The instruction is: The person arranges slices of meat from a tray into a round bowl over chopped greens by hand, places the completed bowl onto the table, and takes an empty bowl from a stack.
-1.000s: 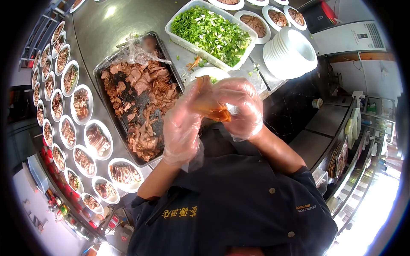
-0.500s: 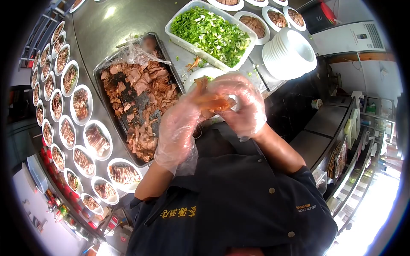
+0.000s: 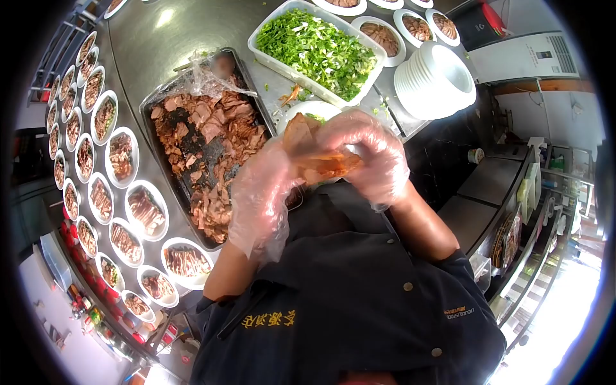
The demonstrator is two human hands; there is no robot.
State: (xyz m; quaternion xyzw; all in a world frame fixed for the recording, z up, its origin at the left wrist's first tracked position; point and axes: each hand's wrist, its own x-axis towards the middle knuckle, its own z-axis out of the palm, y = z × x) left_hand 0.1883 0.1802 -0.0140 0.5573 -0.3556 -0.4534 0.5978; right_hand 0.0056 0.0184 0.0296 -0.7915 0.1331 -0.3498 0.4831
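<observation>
Between my two gloved hands is a brown piece of cooked meat (image 3: 324, 167), stretched from one to the other. My left hand (image 3: 260, 192), in a clear plastic glove, is closed on its left end. The fingers of my right hand (image 3: 369, 154), gloved too, grip the other end. Just beyond them a white bowl (image 3: 314, 109) with some chopped greens is partly hidden by my hands. A black tray (image 3: 186, 224) of sliced cooked meat (image 3: 212, 119) lies to the left, with crumpled plastic film at its far end.
A clear tub (image 3: 350, 96) of chopped greens (image 3: 314, 48) stands beyond my hands. Stacked white bowls (image 3: 436, 83) stand at the right. Many filled bowls (image 3: 147, 212) line the left of the steel counter (image 3: 147, 45); more filled bowls (image 3: 382, 38) sit at the back right.
My hands have drawn slightly apart, and more of the meat shows between them. A flap of it now stands up near my left fingers. The trays and bowls stay put.
</observation>
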